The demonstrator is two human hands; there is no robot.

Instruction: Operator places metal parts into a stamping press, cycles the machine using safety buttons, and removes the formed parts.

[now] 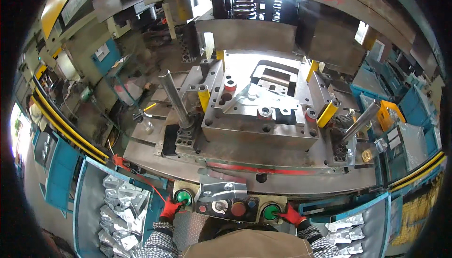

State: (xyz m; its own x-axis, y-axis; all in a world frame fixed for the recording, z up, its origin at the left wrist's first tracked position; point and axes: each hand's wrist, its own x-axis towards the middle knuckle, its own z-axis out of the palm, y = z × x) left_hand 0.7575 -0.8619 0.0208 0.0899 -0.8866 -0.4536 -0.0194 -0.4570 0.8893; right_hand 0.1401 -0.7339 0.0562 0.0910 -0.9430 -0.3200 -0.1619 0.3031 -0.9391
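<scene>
My left hand [170,209], in a red glove, stretches a finger onto a round green push button [183,197] at the left of the control panel [214,209]. At the panel's right end, my red-gloved right hand [294,215] reaches its fingers to a second green button [271,212]. Neither hand visibly grips anything. A thin red cord or rod [151,185] runs to my left hand; whether it is touched cannot be made out. Between the hands, a bent metal bracket [223,190] rests over the panel. Beyond, a flat sheet-metal part [267,100] lies on the lower press die [259,134].
The upper press block [247,34] hangs above the die. Steel guide posts [173,95] and yellow posts [328,113] stand around it. Teal bins with metal parts [123,213] flank me on both sides. A red-handled tool [121,162] lies at the left bed edge.
</scene>
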